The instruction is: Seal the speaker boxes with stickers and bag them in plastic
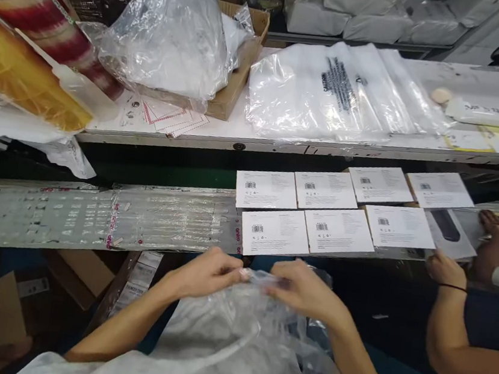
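Observation:
Close to my body, a crumpled clear plastic bag [260, 285] is pinched between both hands. My left hand [209, 273] is closed on one side of its gathered top edge. On the opposite side, my right hand [303, 286] grips the same plastic with thumb and fingers together. The bag's lower part hangs over my lap, and some of it droops beneath my right forearm. Just beyond my hands, several white boxes [278, 233] lie in two rows on a narrow strip, their printed, barcoded faces up.
A taped grey strip [68, 213] runs left of the boxes. On the shelf lie clear printed bags [338, 95], a cardboard tray [239, 82] with plastic, and large rolls [36, 33]. At right, a co-worker's hand [447, 272] touches another box [448, 232]. Cardboard boxes [2, 308] stand lower left.

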The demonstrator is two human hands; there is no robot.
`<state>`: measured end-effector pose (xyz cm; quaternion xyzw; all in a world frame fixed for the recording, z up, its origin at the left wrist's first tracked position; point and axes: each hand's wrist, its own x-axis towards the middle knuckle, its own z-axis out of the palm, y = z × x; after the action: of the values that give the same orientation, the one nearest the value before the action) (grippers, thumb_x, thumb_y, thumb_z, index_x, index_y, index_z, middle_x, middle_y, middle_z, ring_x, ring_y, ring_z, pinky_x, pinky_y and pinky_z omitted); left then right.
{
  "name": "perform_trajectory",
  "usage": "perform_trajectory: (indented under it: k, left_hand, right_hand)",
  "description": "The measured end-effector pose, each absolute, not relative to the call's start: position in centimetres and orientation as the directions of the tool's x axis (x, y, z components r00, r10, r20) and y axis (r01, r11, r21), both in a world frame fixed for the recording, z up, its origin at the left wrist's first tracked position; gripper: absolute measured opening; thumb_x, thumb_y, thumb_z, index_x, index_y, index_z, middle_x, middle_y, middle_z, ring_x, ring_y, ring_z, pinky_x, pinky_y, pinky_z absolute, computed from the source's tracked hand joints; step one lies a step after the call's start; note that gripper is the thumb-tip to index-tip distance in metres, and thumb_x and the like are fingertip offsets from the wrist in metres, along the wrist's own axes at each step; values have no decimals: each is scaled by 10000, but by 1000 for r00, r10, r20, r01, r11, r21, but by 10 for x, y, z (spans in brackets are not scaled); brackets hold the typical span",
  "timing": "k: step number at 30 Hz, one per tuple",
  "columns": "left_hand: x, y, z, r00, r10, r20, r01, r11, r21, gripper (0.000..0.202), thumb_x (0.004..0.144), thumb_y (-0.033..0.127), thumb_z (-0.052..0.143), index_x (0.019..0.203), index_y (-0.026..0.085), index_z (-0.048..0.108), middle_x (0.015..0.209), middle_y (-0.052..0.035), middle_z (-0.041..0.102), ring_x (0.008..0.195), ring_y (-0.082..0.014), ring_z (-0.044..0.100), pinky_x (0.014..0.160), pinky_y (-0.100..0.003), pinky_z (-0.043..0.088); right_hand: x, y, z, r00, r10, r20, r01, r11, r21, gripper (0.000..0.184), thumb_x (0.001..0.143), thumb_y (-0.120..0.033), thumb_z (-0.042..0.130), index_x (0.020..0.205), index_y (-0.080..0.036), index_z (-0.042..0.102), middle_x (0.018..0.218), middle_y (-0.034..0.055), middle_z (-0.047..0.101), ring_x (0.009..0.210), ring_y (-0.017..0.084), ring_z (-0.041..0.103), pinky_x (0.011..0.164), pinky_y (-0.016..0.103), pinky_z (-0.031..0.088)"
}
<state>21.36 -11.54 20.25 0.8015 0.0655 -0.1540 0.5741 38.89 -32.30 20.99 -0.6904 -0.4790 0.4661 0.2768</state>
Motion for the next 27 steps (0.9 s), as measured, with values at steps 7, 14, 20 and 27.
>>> perform_trajectory:
  k: [7, 14, 20, 27]
  left_hand:
    - [176, -81, 161, 837, -203, -509, 521, 6, 854, 602, 835, 607, 765, 596, 186, 407, 579, 63, 301, 547, -83, 252, 532, -272, 163]
    - [228, -134, 76, 579, 786, -216, 261, 72, 963, 481, 857, 625, 734, 1045, 198, 617, 1064, -87, 678, 1043, -235, 647, 872, -317, 499]
    - [259, -156, 83, 667, 689, -283, 336, 61, 940, 853, 859, 560, 783, 1547, 257, 378, 1616, -162, 446, 1461, -339, 473, 1144, -432, 431]
    - [210, -171, 66, 790, 559, -252, 315, -18, 949, 936, 873, 505, 775, 1647, 292, 295, 1711, -136, 339, 1571, -348, 334, 1287, -504, 259]
  right_hand:
    - [437, -367, 204, 32, 888, -459, 8, -460, -888, 401, 868, -574, 749, 749, -221, 603, 645, -12, 580, 594, 169, 589, 571, 284, 499]
    - [404, -385, 114, 753, 573, -322, 116, -598, -793, 338, 889, -518, 654, 754, -236, 526, 757, 21, 630, 733, 206, 591, 699, 331, 504]
    - [357, -383, 90, 923, 328, -200, -1, -518, -855, 300, 951, -492, 609, 1094, -228, 595, 1445, 162, 605, 1334, 315, 578, 1110, 488, 465]
    - [350, -393, 77, 869, 344, -356, -198, -417, -887, 714, 941, -538, 641, 1541, -228, 407, 1576, 189, 515, 1438, 323, 531, 1133, 525, 489]
